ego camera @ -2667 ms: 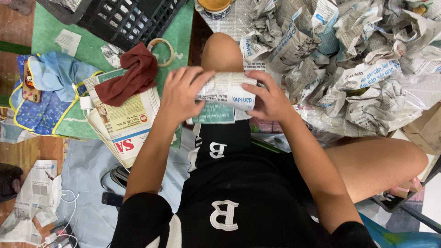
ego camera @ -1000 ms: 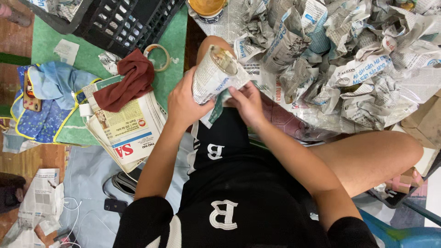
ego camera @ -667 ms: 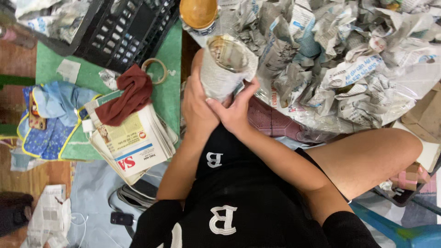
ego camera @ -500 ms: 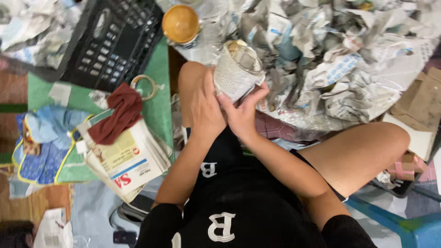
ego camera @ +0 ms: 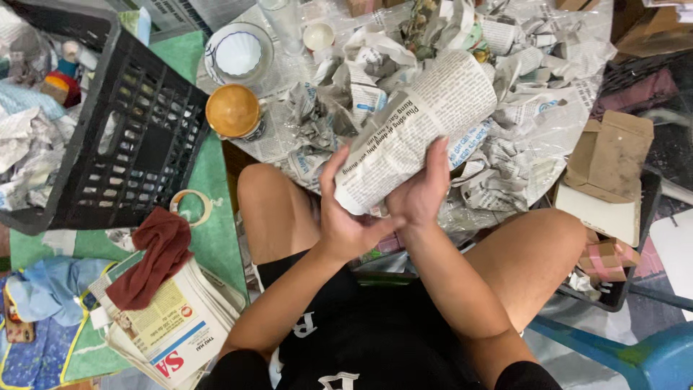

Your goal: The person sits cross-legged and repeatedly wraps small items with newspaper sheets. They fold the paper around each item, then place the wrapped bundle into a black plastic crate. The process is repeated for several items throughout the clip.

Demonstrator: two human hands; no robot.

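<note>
the left hand [ego camera: 346,217] cups the near end of a newspaper-wrapped bundle [ego camera: 415,130] from below and the side, fingers curled up along it. the right hand [ego camera: 422,191] lies flat against the same end from the other side, fingers pointing up over the paper. both hands hold the bundle between them, above the lap and in front of the low table [ego camera: 570,79]; it tilts away and up to the right.

what is inside the wrapping is hidden; only printed paper shows. the palms are covered by the bundle, and the near end of it is hard to make out between the hands.

behind the bundle the table is covered with crumpled newspaper [ego camera: 339,108], some pieces wrapped round things that cannot be told. a white bowl [ego camera: 238,54] sits on a plate at the far left of the table, with a small white cup [ego camera: 318,36] and a clear glass [ego camera: 283,22] near it, the glass cut off at the top. an orange round lid [ego camera: 232,110] stands at the table's near left edge.

a black plastic crate [ego camera: 123,137] lies tilted to the left on a green mat [ego camera: 209,238]; its inside is not clear. a tape roll [ego camera: 190,206] lies just below it, and a dark red cloth [ego camera: 155,256] rests on a stack of newspapers [ego camera: 170,332]. to the right lie a brown cardboard box [ego camera: 610,155] and a blue stool [ego camera: 650,357], partly cut off.
</note>
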